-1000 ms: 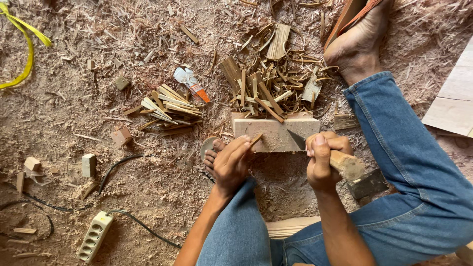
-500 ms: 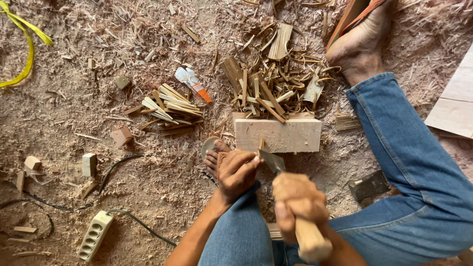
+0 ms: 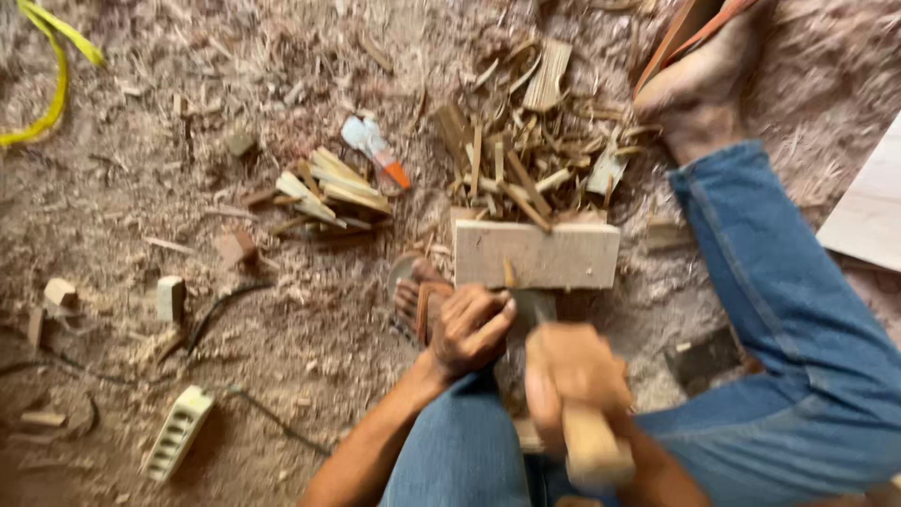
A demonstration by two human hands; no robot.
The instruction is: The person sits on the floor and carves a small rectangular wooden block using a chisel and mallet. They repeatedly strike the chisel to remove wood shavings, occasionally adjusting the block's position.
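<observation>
While left hand point(image 3: 469, 329) steadies (blurred) right hand point(image 3: 572, 371) grips mallet point(image 3: 593, 446).

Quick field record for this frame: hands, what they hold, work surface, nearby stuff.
left hand: holds a thin stick upright on the wooden block
right hand: motion-blurred, grips a wooden handle
blade: mostly hidden
floor: covered in sawdust
nearby: split strips behind block, power strip, glue bottle

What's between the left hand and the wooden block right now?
In the head view, a thin wood strip stands between the left hand and the wooden block, pinched at the fingertips and resting against the block's near face. Nothing else separates them.
</observation>
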